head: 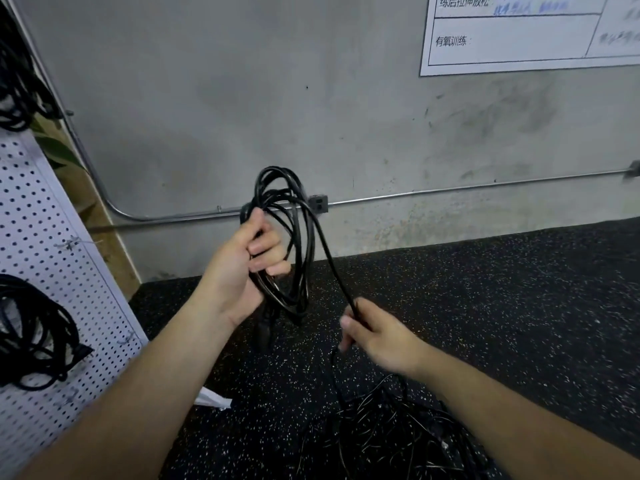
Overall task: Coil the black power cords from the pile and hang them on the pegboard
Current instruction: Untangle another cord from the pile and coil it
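So that loops hang even, my left hand [239,271] grips the coil [299,251] upright. My right hand [381,336] pinches the free cord [333,265], to draw slack from the pile [398,438].

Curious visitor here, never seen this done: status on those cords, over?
Left hand grips coil. Right hand pinches loose tail. Pile underneath. Nothing blocking pegboard.

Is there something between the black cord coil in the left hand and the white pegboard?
Nothing visible stands between the black cord coil and the white perforated pegboard. Its uncoiled part, pinched by the right hand, runs down to the pile.
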A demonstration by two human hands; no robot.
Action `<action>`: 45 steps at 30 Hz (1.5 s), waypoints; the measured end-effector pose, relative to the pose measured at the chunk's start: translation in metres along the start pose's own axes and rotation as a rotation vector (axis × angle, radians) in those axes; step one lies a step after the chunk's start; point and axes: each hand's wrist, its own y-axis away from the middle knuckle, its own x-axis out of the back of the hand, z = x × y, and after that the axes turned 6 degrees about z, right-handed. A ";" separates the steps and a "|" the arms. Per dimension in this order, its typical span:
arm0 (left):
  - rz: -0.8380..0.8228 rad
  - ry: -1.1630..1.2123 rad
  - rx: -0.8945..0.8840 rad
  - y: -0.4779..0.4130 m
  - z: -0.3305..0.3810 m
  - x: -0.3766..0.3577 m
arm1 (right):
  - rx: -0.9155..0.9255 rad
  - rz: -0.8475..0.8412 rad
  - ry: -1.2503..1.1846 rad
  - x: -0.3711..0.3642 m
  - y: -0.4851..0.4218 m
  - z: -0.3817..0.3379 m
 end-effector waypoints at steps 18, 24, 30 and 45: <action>0.274 -0.545 -0.280 0.002 -0.013 0.008 | 0.346 0.004 0.646 0.002 0.015 -0.057; 0.074 -0.997 -0.181 0.021 -0.037 -0.007 | 0.462 0.198 0.575 0.015 0.019 -0.079; 0.061 -0.642 0.008 0.018 -0.044 -0.006 | 0.286 0.476 0.443 0.038 0.010 -0.077; 0.085 -0.537 -0.002 0.010 -0.036 -0.010 | 0.151 0.519 -0.158 0.040 -0.001 -0.048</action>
